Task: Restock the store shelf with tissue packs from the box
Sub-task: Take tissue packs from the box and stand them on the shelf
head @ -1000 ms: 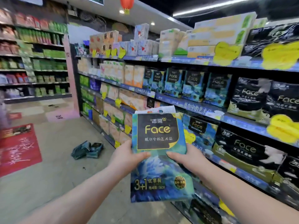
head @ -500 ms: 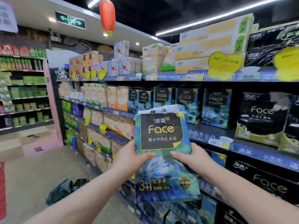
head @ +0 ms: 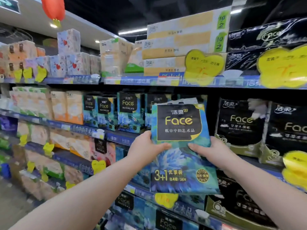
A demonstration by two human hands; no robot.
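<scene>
We hold the blue-green floral plastic tissue pack [head: 181,146] pinched between left hand [head: 146,149] and right hand [head: 211,151]; squeezed crookedly into the shelf gap, it could topple the neighbouring blue packs [head: 128,112].

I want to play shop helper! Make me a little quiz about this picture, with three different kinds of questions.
1. True or false: both hands, left and right, hold the blue-green plastic tissue pack.
2. Which word is largest on its black label? A) Face B) Soft C) Snow
3. Fill in: the heart-shaped price tags on the shelf edges are ____.

Key: 1 true; 2 A; 3 yellow.
</scene>
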